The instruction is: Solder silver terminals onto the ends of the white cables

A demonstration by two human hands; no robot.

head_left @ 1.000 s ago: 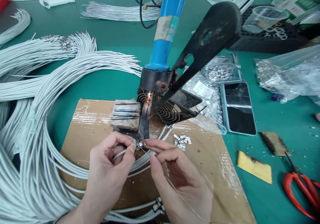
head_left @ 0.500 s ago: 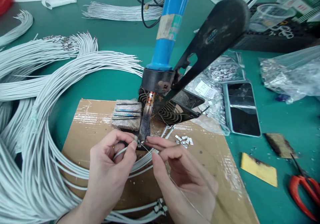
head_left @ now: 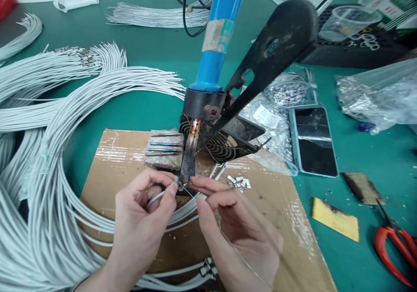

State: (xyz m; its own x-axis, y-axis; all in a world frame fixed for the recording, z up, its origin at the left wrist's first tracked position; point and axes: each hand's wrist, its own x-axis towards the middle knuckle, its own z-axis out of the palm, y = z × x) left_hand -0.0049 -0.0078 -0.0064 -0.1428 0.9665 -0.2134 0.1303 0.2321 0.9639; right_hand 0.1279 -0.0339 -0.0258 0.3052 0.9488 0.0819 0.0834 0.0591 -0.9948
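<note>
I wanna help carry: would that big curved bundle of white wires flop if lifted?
The bundle of white wires would probably bend but feel springy: it lies in smooth curves. Its fanned far ends might splay, and so many wires may feel heavy.

The left grip (head_left: 146,216) bears a thin gold-coloured ring (head_left: 147,192), and a dark edge (head_left: 81,282) shows low on the forearm (head_left: 107,269).

The soldering iron (head_left: 212,66) is cut off at the top; by its tip, the piece (head_left: 181,188) is too small to identify.
</note>
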